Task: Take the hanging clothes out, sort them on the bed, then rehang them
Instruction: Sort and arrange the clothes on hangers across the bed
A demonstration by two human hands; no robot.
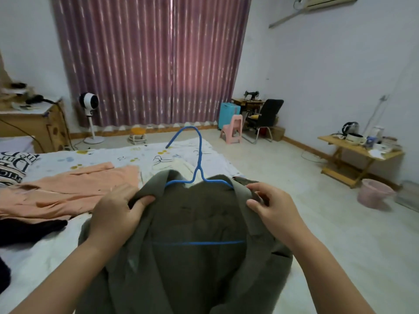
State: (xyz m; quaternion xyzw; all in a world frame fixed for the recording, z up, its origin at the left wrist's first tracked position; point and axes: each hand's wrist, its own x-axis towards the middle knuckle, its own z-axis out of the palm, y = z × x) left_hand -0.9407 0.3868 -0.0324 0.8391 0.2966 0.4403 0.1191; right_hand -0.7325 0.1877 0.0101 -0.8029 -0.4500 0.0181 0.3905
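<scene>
The bed [127,159], under a white printed sheet, carries a peach garment [68,191] spread flat at the left and a black garment [25,230] just in front of it. Over the bed's near end an olive-green jacket [199,264] is held up on a blue hanger [196,177], whose hook rises above the collar and whose bar shows across the open front. The left hand [115,214] grips the jacket's left shoulder; the right hand [272,209] pinches the fabric at the right shoulder
</scene>
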